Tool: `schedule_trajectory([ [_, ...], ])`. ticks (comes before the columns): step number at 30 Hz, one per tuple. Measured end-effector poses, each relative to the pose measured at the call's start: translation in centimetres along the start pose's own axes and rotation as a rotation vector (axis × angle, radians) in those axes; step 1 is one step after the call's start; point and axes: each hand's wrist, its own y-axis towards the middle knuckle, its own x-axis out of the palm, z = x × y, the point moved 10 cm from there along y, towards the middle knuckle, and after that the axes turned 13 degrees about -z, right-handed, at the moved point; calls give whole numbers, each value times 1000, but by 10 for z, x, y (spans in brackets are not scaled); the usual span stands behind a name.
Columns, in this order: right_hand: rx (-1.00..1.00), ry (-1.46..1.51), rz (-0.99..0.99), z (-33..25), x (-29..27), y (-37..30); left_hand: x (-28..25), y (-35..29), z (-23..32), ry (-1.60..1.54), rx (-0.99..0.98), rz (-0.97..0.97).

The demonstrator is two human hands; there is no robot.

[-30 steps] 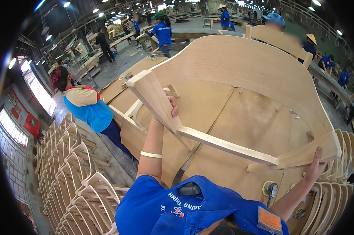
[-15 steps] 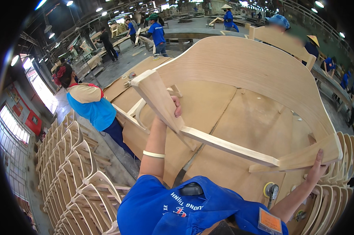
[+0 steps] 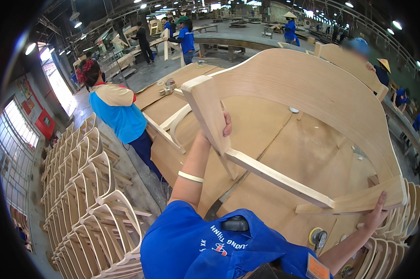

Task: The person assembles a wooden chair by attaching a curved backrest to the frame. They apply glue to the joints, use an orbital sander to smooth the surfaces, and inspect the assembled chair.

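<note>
Thing in hand: I am holding up a pale curved plywood chair frame with solid wooden arm pieces and a straight cross rail [image 3: 312,93], above the brown board-covered workbench [image 3: 284,139], in the middle and right of the view.
Left hand [image 3: 214,132]: it is gripping the flat left arm piece from behind, with the fingers wrapping around its edge.
Right hand [image 3: 376,215]: it is supporting the right arm end from below; the fingers are stretched and together against the wood.
Handling: I am judging the frame as stiff and bulky, probably moderate in weight; the sanded wood looks smooth, so it could slip.
Where to hold: the two arm pieces seem the best places, not the thin curved back.
Direction: the long axis is running from left-far to right-near; the curved back is arching on the far side, the open side is facing me.
Around: stacks of similar pale frames [image 3: 89,195] are standing at the left, and a person in a blue shirt [image 3: 117,111] is working nearby.
</note>
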Motion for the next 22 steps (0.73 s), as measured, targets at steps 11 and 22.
schedule_trajectory([
  [11, -27, -1, 47, -1, -1, 3, 6, 3, 3, 47, 20, -92],
  [22, -36, 43, -50, 1, 5, 10, 11, 4, 3, 1, 42, -168],
])
